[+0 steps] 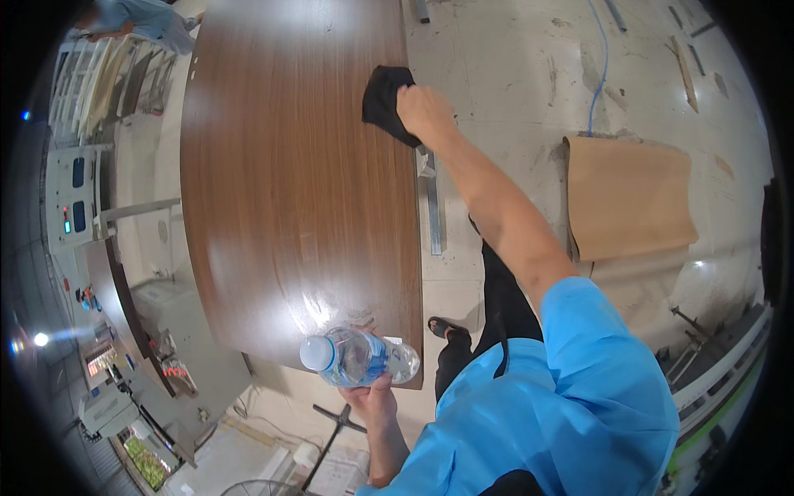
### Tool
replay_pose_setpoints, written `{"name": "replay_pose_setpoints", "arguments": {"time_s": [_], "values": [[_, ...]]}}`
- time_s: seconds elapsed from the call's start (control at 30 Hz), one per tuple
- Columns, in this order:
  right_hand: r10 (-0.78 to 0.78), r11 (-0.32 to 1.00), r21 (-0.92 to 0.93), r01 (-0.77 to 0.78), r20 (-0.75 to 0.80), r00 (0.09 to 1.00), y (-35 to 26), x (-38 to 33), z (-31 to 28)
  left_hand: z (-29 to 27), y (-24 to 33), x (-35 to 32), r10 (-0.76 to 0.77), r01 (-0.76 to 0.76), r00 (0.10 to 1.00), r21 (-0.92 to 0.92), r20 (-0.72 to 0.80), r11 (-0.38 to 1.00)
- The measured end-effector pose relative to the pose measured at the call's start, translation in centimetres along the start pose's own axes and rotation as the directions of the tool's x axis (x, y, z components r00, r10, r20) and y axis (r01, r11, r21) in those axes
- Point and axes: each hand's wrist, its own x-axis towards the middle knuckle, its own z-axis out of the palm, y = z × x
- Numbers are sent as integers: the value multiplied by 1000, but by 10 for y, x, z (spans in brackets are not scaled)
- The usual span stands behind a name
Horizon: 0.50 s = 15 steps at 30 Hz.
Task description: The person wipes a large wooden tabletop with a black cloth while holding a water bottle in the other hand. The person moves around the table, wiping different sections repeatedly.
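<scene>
My left hand [374,403] is wrapped round a clear plastic bottle [356,357] with a white cap and a blue label. The bottle lies tilted over the near end of a brown wood-grain panel [281,198]. My right hand [426,113] reaches far forward, its fingers closed on a black cloth [385,99]. That cloth rests on the panel's right edge and hangs a little over it. Wet-looking shiny patches show on the panel beside the bottle.
A brown cardboard sheet [630,198] lies on the floor to the right, with a blue hose [599,78] running near it. A metal bar [434,207] shows beside the panel. At the left stand a white machine [76,198] and stacked boards [83,87]. Another person [149,21] is at the far left.
</scene>
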Motion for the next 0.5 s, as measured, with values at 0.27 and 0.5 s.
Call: {"name": "replay_pose_setpoints", "arguments": {"time_s": [0.27,0.5], "values": [[132,958,76,-275,738,662,-27,-130,-17,78,20,46,12,-9,999,68,-42,998],[-73,965,262,-23,353,933,29,70,-22,90,22,38,-34,33,993,-8,-110,999]]}}
